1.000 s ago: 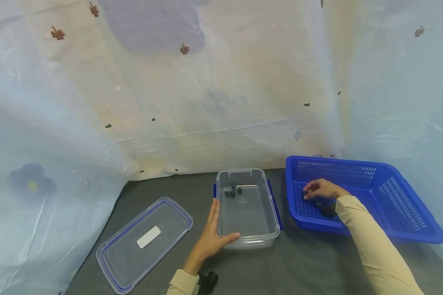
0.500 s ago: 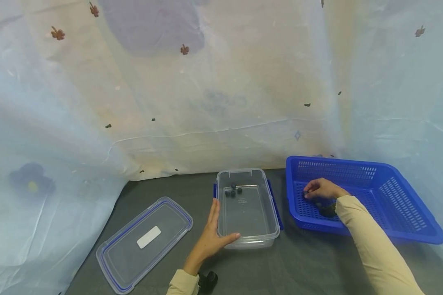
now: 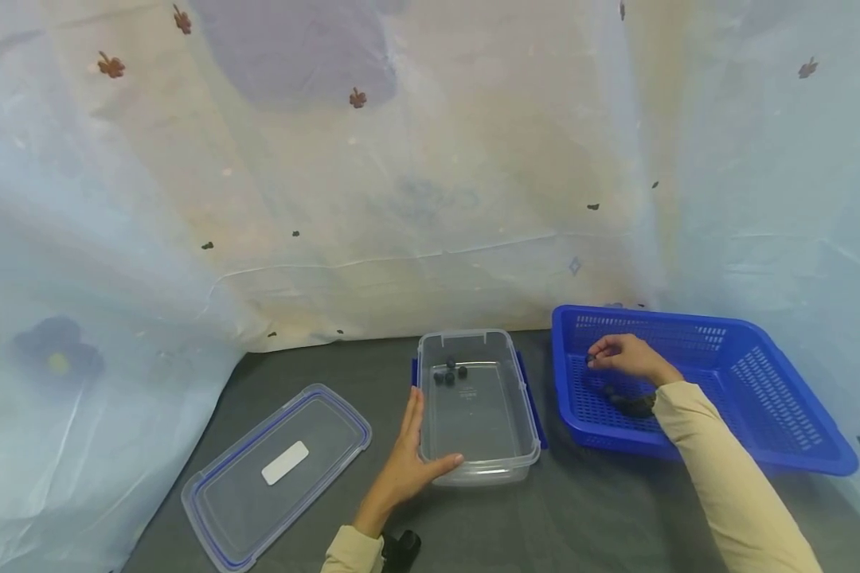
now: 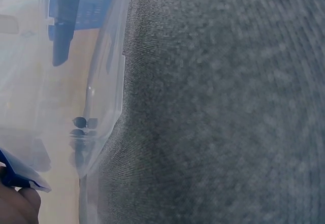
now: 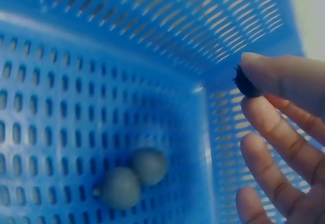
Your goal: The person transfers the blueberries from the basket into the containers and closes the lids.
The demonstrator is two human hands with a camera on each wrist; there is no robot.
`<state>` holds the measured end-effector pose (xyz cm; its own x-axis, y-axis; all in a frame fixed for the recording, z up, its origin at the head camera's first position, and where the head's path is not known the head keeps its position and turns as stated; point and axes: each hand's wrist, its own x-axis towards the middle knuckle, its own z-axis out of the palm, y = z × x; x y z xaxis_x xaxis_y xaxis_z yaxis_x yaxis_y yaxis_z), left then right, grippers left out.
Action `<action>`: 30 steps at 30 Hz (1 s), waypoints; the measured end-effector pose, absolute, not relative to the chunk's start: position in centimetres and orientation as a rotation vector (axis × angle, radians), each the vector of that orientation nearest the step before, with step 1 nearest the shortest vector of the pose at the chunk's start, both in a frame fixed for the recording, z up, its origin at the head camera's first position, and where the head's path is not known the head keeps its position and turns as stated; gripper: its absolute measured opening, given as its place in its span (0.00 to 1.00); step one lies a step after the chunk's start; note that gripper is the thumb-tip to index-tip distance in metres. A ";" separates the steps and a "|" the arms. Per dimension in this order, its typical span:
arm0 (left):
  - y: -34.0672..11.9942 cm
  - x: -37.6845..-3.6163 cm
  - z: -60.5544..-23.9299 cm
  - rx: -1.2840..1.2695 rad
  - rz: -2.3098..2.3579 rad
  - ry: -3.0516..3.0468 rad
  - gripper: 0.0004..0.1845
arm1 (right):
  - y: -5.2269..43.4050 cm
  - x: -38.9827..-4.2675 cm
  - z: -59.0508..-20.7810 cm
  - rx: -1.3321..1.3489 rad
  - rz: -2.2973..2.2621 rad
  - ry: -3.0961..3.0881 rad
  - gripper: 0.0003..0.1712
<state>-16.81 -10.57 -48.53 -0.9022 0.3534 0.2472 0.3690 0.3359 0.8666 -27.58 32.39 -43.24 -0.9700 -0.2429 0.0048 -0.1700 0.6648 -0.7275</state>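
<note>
Between thumb and fingertip my right hand (image 3: 631, 358) pinches a blueberry (image 5: 247, 83), its crown showing in the right wrist view. That hand is held inside the blue plastic basket (image 3: 806, 414), raised off its floor. Below it, two round berries (image 5: 122, 188) touch each other on the slotted floor. My left hand (image 3: 404, 463) rests against the left side of a clear lidless food container (image 3: 480, 426), fingers straight, thumb by the near rim. Several blueberries (image 3: 450, 378) lie at the container's far left.
Left of my left hand, a clear lid (image 3: 232, 509) with a blue seal and white label (image 3: 284, 462) lies on the grey cloth (image 3: 580, 517). Blue latches (image 3: 532, 402) hang at the container's sides. A patterned sheet (image 3: 416, 183) hangs behind.
My right hand has risen a little from the basket floor with a blueberry pinched in its fingertips. The left hand keeps its place at the container. The head view has shifted slightly.
</note>
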 end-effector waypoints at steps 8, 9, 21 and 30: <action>-10.8 -16.9 -48.5 -0.708 -1.630 -2.571 0.61 | 31.7 -26.7 -41.7 -0.207 -1.231 2.813 0.20; -10.8 -16.9 -48.5 -0.705 -1.620 -2.582 0.61 | 31.6 -26.5 -41.5 -0.197 -1.235 2.815 0.21; -10.3 -16.2 -47.8 -0.583 -1.479 -2.659 0.63 | 29.5 -24.6 -38.9 -0.170 -1.512 2.758 0.30; -9.7 -16.0 -47.5 -0.580 -1.428 -2.651 0.63 | 26.9 -23.5 -38.0 -0.133 -1.761 2.734 0.30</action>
<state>-16.05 -9.71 -47.50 -0.9257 0.2916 0.2409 0.3616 0.4952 0.7900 -23.55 26.86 -38.01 -0.9904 -0.0076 0.1383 -0.1291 0.4131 -0.9015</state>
